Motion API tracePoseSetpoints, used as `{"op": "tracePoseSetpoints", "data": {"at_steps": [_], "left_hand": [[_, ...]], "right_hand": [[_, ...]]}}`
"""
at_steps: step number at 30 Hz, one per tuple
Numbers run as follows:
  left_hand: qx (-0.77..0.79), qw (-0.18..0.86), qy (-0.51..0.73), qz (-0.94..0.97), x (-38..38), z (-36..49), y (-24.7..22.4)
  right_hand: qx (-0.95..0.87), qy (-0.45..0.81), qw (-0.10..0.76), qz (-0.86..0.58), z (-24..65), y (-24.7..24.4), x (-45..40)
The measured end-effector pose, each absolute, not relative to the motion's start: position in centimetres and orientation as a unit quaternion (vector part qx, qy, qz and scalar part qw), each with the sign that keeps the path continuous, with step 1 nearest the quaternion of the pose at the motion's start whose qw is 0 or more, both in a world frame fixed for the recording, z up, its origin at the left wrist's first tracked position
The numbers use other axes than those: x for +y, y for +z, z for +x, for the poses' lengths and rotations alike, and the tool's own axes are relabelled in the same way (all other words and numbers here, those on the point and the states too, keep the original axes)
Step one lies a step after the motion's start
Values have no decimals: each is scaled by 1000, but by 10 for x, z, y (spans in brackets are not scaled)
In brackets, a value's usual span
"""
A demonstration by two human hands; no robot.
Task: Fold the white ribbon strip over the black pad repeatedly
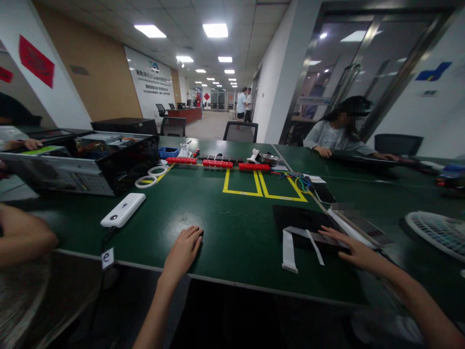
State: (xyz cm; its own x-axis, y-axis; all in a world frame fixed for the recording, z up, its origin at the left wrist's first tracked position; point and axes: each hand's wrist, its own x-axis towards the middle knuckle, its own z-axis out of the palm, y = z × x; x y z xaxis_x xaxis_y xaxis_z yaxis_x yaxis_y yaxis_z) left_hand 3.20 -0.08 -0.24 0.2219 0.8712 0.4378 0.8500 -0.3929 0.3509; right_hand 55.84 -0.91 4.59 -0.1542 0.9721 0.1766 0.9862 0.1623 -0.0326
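Observation:
My left hand [184, 251] rests palm down on the green table near its front edge, fingers stretched out. A small dark spot shows by its fingertips; I cannot tell what it is. Over to the right, my right hand [350, 248] lies with fingers apart over the edge of a flat black panel [286, 217]. Its fingertips are at the end of a flat ribbon cable [288, 249], which is folded and hangs off the panel onto the table. Whether the fingers press on the cable is unclear.
An open computer case [123, 165] stands at the left, with a white power bank [123, 209] and white rings [146, 181] nearby. Red strips [217, 163] line the table's middle behind yellow tape outlines [242, 194]. A white racket-like grid [436, 232] lies right. Other people sit around the table.

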Motion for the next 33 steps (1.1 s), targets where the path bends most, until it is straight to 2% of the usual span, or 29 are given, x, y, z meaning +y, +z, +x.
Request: {"op": "tracePoseSetpoints", "data": {"at_steps": [3,8,12,16,21,28,33], "left_hand": [[548,19,298,781,-1,32,-4],[547,22,298,782,0,32,-4],[543,17,295,786,0,31,-5],[545,13,301,782,0,31,-6],[543,19,303,783,0,31,-5],[545,29,308,779,-1,31,-3],[544,29,302,782,-1,30,-3]], "right_hand": [[-790,-9,33,-612,567,40,-11],[-771,-99,-35,-628,554,46,-7],[-731,-161,35,-662,539,61,-11],[-565,-228,104,-786,527,81,-20],[-437,-197,77,-874,530,90,-17],[-520,-182,55,-833,531,66,-1],[-546,-312,65,-775,515,59,0]]}}
